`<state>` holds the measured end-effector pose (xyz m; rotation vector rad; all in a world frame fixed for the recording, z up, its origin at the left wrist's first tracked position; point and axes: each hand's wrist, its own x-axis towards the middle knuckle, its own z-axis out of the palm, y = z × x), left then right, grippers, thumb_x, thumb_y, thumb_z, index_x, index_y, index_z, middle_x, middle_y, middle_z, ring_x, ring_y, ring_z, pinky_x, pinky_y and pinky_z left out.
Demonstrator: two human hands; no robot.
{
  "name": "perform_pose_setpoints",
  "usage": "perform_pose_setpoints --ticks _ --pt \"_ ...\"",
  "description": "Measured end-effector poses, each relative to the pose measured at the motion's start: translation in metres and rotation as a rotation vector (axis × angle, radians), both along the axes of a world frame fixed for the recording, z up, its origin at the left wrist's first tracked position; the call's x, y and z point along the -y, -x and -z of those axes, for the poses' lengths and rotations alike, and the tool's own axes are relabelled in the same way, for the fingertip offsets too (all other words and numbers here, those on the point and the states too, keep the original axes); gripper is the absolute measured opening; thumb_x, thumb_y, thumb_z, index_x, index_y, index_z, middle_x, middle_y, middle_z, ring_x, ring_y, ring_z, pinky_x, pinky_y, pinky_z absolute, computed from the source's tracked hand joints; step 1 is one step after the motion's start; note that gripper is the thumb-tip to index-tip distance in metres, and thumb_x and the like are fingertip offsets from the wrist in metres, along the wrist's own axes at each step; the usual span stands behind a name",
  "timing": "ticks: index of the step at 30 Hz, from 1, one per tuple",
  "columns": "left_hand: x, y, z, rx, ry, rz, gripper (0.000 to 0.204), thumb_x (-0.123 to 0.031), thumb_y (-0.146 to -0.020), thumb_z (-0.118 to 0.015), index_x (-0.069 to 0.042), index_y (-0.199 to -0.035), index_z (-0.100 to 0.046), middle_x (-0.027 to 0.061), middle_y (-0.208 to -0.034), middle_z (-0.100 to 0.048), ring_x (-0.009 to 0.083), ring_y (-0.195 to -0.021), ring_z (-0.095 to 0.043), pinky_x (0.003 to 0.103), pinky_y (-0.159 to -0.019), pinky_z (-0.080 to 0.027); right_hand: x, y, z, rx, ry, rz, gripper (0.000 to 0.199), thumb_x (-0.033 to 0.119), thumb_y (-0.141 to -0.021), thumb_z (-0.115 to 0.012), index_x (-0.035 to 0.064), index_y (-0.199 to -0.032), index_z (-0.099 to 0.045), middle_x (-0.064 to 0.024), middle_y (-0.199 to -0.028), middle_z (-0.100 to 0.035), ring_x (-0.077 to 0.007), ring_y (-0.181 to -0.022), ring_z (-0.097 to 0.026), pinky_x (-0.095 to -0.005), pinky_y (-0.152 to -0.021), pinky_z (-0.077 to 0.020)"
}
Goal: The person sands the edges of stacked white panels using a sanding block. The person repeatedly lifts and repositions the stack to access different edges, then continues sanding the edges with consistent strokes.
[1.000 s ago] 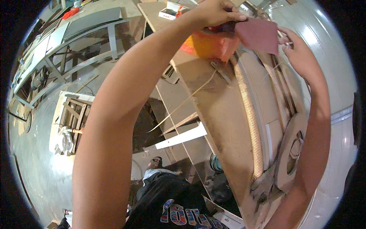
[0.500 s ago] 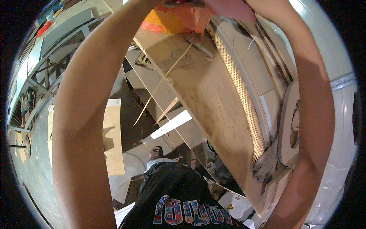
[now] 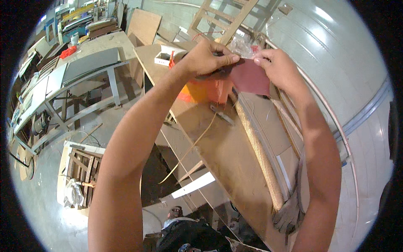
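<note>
left hand (image 3: 205, 59) | fingers pinch dark-red sheet (image 3: 249, 77), probably sandpaper; right hand (image 3: 279, 69) grips opposite edge, stretching it flat above table (image 3: 218, 147)

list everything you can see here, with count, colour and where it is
sheet: 1, dark red, pinched between both hands above the board
orange bag: 1, orange, on the board under the left hand
board: 1, brown, long, running down the middle
mesh strip: 1, tan, lying along the board
small box: 1, white, far end of the board
metal table: 1, grey, upper left
wooden pallet: 1, pale, floor at lower left
left hand: 1, gripping the sheet's left edge
right hand: 1, gripping its right edge
</note>
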<state>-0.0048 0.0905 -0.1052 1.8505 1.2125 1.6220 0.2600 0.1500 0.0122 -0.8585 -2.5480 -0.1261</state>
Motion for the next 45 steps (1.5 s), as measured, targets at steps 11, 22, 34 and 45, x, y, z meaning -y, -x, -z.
perform_pose_setpoints --ticks 11,22,34,45 --pt "0.005 0.002 -0.005 -0.103 -0.124 -0.037 0.028 -0.029 -0.108 -0.091 -0.001 -0.113 -0.089 0.0084 -0.099 -0.088 0.0152 -0.094 -0.078 0.04 -0.089 -0.063 0.018 0.03 -0.001 0.119 -0.229 -0.127 0.031 0.033 -0.111 -0.069 0.01 -0.113 -0.089 -0.0216 -0.113 -0.086 -0.0475 -0.114 -0.08 -0.0598 -0.108 -0.061" --pt "0.01 -0.001 -0.005 -0.296 -0.303 -0.218 0.024 -0.029 -0.108 -0.08 -0.006 -0.109 -0.084 0.0207 -0.103 -0.085 0.0458 -0.101 -0.081 0.054 -0.092 -0.064 0.016 0.051 0.014 0.226 -0.293 -0.059 0.039 0.043 -0.113 -0.067 0.0079 -0.106 -0.082 -0.0225 -0.104 -0.085 -0.0498 -0.098 -0.083 -0.0648 -0.087 -0.063" --pt "0.013 -0.001 0.001 -0.35 -0.499 -0.351 0.017 -0.014 -0.095 -0.081 -0.004 -0.109 -0.085 0.0227 -0.104 -0.083 0.0481 -0.103 -0.079 0.056 -0.093 -0.064 -0.002 0.07 0.026 0.006 0.165 -0.089 0.038 0.038 -0.106 -0.071 0.0007 -0.109 -0.078 -0.0263 -0.098 -0.079 -0.0439 -0.091 -0.079 -0.0562 -0.086 -0.0594" --pt "0.011 -0.004 0.001 -0.383 -0.614 -0.37 0.011 -0.006 -0.09 -0.079 -0.004 -0.101 -0.081 0.0181 -0.099 -0.08 0.046 -0.104 -0.076 0.057 -0.093 -0.062 -0.003 0.076 0.049 -0.54 0.995 -0.107 0.039 0.036 -0.116 -0.065 0.0005 -0.114 -0.081 -0.0061 -0.101 -0.081 -0.0186 -0.089 -0.073 -0.0412 -0.078 -0.0581"
